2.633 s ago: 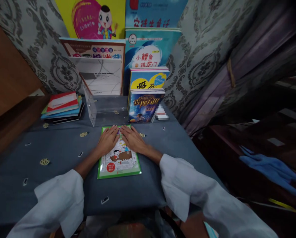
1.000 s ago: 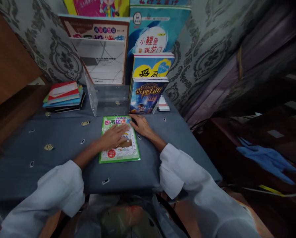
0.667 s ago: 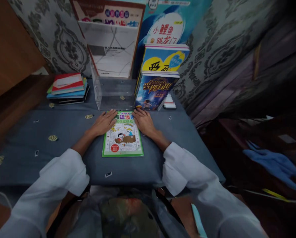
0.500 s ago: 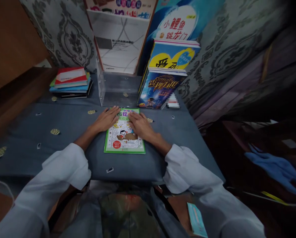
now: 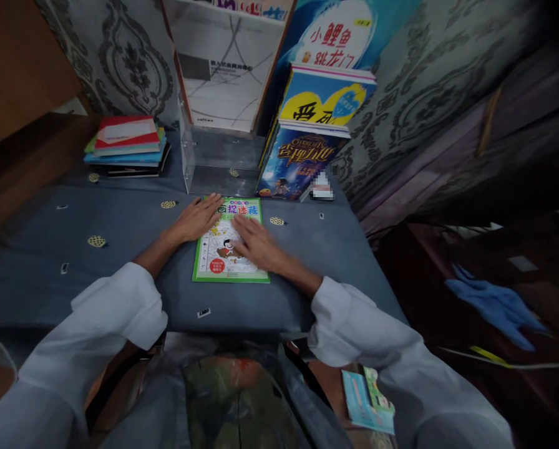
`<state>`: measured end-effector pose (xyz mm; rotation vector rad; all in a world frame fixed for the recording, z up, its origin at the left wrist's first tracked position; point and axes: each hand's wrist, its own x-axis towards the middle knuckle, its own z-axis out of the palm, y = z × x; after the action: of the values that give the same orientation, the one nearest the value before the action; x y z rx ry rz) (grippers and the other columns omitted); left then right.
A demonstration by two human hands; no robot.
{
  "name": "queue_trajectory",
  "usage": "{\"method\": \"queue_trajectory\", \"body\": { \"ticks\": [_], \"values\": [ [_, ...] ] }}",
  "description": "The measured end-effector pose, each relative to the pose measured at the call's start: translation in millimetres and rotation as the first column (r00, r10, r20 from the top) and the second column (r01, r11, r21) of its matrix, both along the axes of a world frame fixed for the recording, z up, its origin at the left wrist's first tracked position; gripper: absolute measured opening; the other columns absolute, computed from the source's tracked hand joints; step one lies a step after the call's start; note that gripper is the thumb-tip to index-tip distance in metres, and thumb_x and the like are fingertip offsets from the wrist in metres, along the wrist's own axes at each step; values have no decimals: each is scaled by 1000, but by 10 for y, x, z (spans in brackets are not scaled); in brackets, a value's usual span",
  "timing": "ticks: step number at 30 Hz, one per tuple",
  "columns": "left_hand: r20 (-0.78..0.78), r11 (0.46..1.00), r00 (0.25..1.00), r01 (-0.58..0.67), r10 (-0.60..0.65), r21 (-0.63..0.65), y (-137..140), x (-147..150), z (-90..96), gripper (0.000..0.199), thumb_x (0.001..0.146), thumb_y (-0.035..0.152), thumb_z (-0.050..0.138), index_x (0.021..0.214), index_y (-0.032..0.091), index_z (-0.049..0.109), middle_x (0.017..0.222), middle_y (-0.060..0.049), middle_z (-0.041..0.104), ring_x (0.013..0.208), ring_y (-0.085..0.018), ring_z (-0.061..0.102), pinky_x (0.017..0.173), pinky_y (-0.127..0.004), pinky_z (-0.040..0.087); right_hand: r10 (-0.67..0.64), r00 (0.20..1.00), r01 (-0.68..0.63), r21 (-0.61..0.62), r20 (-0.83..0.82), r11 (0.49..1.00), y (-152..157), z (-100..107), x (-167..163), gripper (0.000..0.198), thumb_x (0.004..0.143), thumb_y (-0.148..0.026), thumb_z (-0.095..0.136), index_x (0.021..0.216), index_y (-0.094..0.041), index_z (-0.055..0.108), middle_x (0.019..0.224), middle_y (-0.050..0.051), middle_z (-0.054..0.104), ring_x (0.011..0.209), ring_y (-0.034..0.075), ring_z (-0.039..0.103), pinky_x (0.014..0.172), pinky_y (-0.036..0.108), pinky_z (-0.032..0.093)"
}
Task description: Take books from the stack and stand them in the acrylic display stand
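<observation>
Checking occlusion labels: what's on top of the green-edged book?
The book has the left hand partly over its upper left corner and the blurred right hand over its right side, contact unclear. Whatever is printed beneath them is hidden.

From where I'm standing, both arms are angling inward, the left forearm (image 5: 152,255) and right forearm (image 5: 302,274) showing bare below loose, pale sleeves (image 5: 123,305). The left hand (image 5: 199,219) is lying palm down, its fingers extending forward and to the right, close together. The right hand (image 5: 256,243) is also facing palm down, blurring a little, its fingers reaching forward and leftward. It is sitting slightly nearer the body than the left, the fingertips staying near each other but apart.
</observation>
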<state>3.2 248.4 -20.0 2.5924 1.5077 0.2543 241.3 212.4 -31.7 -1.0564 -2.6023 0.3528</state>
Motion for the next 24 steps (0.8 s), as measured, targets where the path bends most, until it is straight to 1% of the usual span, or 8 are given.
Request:
{"method": "queue_trajectory", "body": {
  "ticks": [3,6,8,11,14,17,21,24],
  "values": [
    [-11,1000,1000,-8,8,0,7,3,-10,59,106,43,20,157,16,34,165,-11,31,155,-24,24,124,-48,21,-141,990,141,-19,0,990,188,-32,140,59,104,-48,38,156,-18,38,163,14,36,154,28,27,124,55,26],
    [-11,1000,1000,-14,14,4,0,13,-1,59,106,43,20,157,17,33,166,-10,31,155,-23,24,124,-48,21,-185,983,185,-5,10,983,172,-29,162,61,105,-50,35,155,-16,39,163,15,35,154,29,27,124,55,25],
    [-12,1000,1000,-19,20,9,-10,22,7,59,106,41,20,157,15,34,166,-11,30,155,-23,23,124,-47,21,-193,981,193,11,30,981,50,-13,156,63,105,-50,33,154,-11,39,163,18,34,154,29,26,125,55,22],
    [-16,1000,1000,-25,26,15,-22,33,9,59,106,40,20,156,12,34,165,-12,31,155,-23,24,124,-47,21,-157,985,157,14,65,988,-231,12,190,67,105,-53,32,155,-9,36,164,19,31,155,30,23,125,56,20],
    [-11,999,1000,-28,28,20,-24,35,-3,60,106,41,18,156,13,35,165,-11,32,155,-23,24,124,-48,21,-109,991,109,5,74,994,-543,23,279,70,104,-56,33,159,-13,29,165,17,29,155,30,22,125,57,22],
    [-7,999,1000,-25,25,20,-20,30,-10,61,106,42,16,156,13,34,165,-11,31,155,-23,23,124,-49,20,-104,991,104,10,81,995,-797,27,351,65,106,-50,29,161,-16,26,165,15,29,155,27,21,125,56,22],
    [-15,999,999,-38,38,-3,-18,26,1,62,106,44,17,158,15,30,167,-11,28,156,-24,20,125,-49,18,-122,989,121,13,88,993,-947,22,366,60,107,-41,26,160,-13,28,165,17,28,155,27,21,125,56,23],
    [-41,997,998,-58,56,-47,-67,27,18,66,105,51,19,161,18,23,168,-10,23,157,-27,15,125,-53,17,-132,988,132,14,79,991,-946,9,355,59,107,-40,30,161,-16,25,165,15,28,155,27,22,125,56,23]
  ]
}}
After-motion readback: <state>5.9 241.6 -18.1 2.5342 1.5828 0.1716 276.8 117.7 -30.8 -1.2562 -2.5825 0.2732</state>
